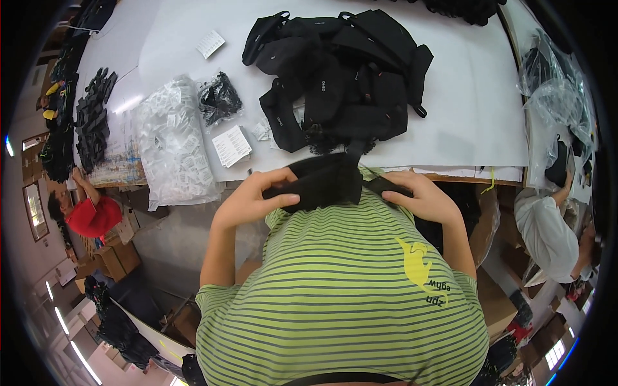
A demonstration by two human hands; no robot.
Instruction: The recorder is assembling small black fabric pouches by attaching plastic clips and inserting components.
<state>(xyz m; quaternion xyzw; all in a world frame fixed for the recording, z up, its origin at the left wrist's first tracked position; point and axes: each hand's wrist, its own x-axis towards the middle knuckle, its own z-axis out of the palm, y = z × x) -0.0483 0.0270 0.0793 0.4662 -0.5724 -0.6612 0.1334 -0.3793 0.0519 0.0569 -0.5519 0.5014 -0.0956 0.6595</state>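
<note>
A black fabric pouch is held at the table's front edge, close against my striped shirt. My left hand grips its left side, thumb on the near face and fingers behind. On the other side my right hand pinches a narrow black strap-like piece; whether it joins the pouch I cannot tell. Just beyond lies a heap of similar black pouches, some with small loops. Loose black cords lie at the heap's near side.
Left of the heap are a large clear bag of small white pieces, a small bag of black cords, a stack of white printed cards and a single card. Black straps lie farther left. Other people work at both sides.
</note>
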